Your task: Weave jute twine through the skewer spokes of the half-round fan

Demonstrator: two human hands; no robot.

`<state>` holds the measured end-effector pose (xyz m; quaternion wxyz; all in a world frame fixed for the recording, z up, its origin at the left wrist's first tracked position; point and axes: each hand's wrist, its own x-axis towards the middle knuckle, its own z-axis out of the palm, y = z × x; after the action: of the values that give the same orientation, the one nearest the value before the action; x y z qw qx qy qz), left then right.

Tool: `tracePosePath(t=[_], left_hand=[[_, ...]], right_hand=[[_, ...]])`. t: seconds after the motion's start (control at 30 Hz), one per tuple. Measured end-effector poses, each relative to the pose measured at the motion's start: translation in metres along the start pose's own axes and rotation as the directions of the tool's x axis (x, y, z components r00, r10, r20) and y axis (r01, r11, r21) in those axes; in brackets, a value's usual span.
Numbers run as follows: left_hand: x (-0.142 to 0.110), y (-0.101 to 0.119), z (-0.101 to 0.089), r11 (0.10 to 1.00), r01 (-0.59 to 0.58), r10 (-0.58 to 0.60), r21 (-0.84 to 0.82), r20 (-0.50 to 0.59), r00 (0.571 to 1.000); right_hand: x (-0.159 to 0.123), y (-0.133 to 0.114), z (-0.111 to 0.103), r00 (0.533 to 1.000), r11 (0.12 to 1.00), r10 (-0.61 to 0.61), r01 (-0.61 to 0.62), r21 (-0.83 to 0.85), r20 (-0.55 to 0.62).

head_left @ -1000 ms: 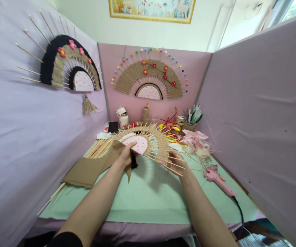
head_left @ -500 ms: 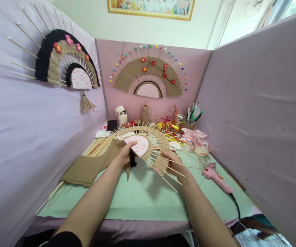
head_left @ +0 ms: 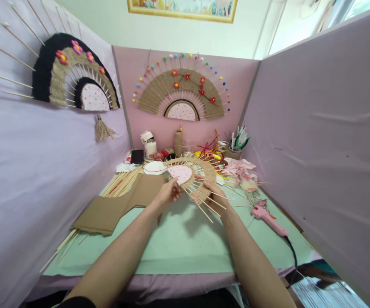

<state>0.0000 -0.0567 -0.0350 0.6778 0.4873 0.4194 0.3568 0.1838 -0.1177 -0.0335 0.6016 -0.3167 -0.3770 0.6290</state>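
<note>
A woven fan [head_left: 208, 171] is held tilted above the table. It has a twine band, wooden sticks poking past its rim and a pink spotted half-circle [head_left: 180, 173] at its centre. My right hand [head_left: 215, 194] grips the woven band at its right side, thumb on top and fingers partly hidden behind. Just below the half-circle's lower left edge, my left hand [head_left: 171, 191] has its fingers curled together; what they hold, if anything, is hidden. A small pink spot [head_left: 195, 199] shows at the band's lower end.
Brown cardboard [head_left: 99, 214] lies at left over a bundle of sticks [head_left: 120, 184]. A pink glue gun [head_left: 270, 220] with a black cord rests at right. Behind are a twine spool [head_left: 178, 143], a white bottle [head_left: 149, 145] and coloured pipe cleaners [head_left: 212, 149]. Two finished fans [head_left: 185, 92] hang on the partitions.
My left hand has shifted from the half-circle's face to below its edge, fingers curling. The black tassel seen hanging there is out of sight. The fan has moved slightly away and turned.
</note>
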Motion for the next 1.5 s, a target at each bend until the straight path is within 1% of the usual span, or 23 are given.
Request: tracePosePath(t=[0.03, 0.07, 0.13, 0.17, 0.2, 0.33, 0.43, 0.5, 0.57, 0.63, 0.7, 0.77, 0.83, 1.0, 1.13, 1.2, 1.27, 1.33, 1.43, 1.5], left_hand=[[-0.005, -0.001, 0.006, 0.988, 0.107, -0.084, -0.112, 0.190, 0.978], [-0.009, -0.003, 0.011, 0.961, 0.195, -0.124, -0.196, 0.325, 0.938], [-0.017, -0.005, 0.019, 0.897, 0.320, -0.148, -0.304, 0.475, 0.868], [-0.020, -0.006, 0.022, 0.874, 0.353, -0.145, -0.333, 0.515, 0.845], [-0.022, -0.007, 0.023, 0.860, 0.370, -0.140, -0.353, 0.534, 0.834], [-0.022, -0.010, 0.023, 0.858, 0.373, -0.133, -0.353, 0.550, 0.825], [-0.020, -0.010, 0.021, 0.865, 0.366, -0.131, -0.344, 0.550, 0.825], [-0.019, -0.008, 0.019, 0.863, 0.340, -0.108, -0.374, 0.521, 0.847], [-0.018, -0.004, 0.017, 0.857, 0.317, -0.094, -0.406, 0.483, 0.871], [-0.018, -0.001, 0.015, 0.851, 0.309, -0.102, -0.423, 0.445, 0.889], [-0.018, 0.001, 0.014, 0.847, 0.324, -0.129, -0.422, 0.428, 0.895], [-0.018, 0.001, 0.014, 0.840, 0.356, -0.159, -0.410, 0.440, 0.884], [-0.020, -0.001, 0.015, 0.834, 0.388, -0.182, -0.394, 0.467, 0.865], [-0.023, -0.008, 0.020, 0.832, 0.444, -0.227, -0.334, 0.525, 0.820], [-0.021, -0.011, 0.018, 0.816, 0.518, -0.289, -0.256, 0.596, 0.749], [-0.020, -0.012, 0.016, 0.809, 0.547, -0.313, -0.215, 0.630, 0.711], [-0.019, -0.012, 0.014, 0.807, 0.559, -0.318, -0.193, 0.654, 0.686], [-0.019, -0.012, 0.014, 0.810, 0.555, -0.316, -0.189, 0.656, 0.685], [-0.019, -0.013, 0.016, 0.818, 0.540, -0.314, -0.199, 0.631, 0.709], [-0.019, -0.013, 0.016, 0.820, 0.534, -0.310, -0.206, 0.624, 0.718]], right_hand=[[0.001, 0.001, 0.000, 1.000, 1.000, 0.004, -0.004, -0.024, -0.009], [0.001, 0.003, 0.000, 1.000, 0.999, 0.006, -0.007, -0.042, -0.015], [0.002, 0.006, 0.001, 1.000, 0.997, 0.016, -0.018, -0.079, -0.024], [0.002, 0.007, 0.001, 0.999, 0.995, 0.025, -0.028, -0.097, -0.028], [0.003, 0.008, 0.002, 0.999, 0.993, 0.035, -0.038, -0.111, -0.032], [0.001, 0.009, 0.001, 0.994, 0.980, 0.073, -0.086, -0.181, -0.078], [-0.002, 0.003, -0.006, 0.991, 0.950, 0.083, -0.112, -0.291, -0.109], [-0.004, -0.004, -0.012, 0.994, 0.914, 0.085, -0.103, -0.393, -0.064], [-0.009, -0.012, -0.018, 0.994, 0.862, 0.102, -0.077, -0.501, 0.023], [-0.015, -0.021, -0.022, 0.986, 0.804, 0.141, -0.059, -0.592, 0.093], [-0.023, -0.028, -0.024, 0.973, 0.736, 0.181, -0.038, -0.676, 0.143], [-0.032, -0.030, -0.025, 0.964, 0.681, 0.200, -0.008, -0.733, 0.175], [-0.041, -0.029, -0.028, 0.964, 0.647, 0.202, 0.001, -0.762, 0.173], [-0.056, -0.019, -0.036, 0.977, 0.640, 0.149, 0.023, -0.768, 0.154], [-0.059, -0.015, -0.040, 0.984, 0.629, 0.152, -0.020, -0.777, 0.097], [-0.059, -0.014, -0.041, 0.991, 0.629, 0.117, -0.025, -0.777, 0.062], [-0.058, -0.013, -0.042, 0.997, 0.635, 0.071, -0.020, -0.772, 0.033], [-0.058, -0.012, -0.043, 0.998, 0.640, 0.053, -0.016, -0.768, 0.024], [-0.058, -0.012, -0.043, 0.998, 0.633, 0.051, -0.016, -0.774, 0.021], [-0.062, -0.012, -0.043, 1.000, 0.628, 0.031, -0.020, -0.778, 0.000]])
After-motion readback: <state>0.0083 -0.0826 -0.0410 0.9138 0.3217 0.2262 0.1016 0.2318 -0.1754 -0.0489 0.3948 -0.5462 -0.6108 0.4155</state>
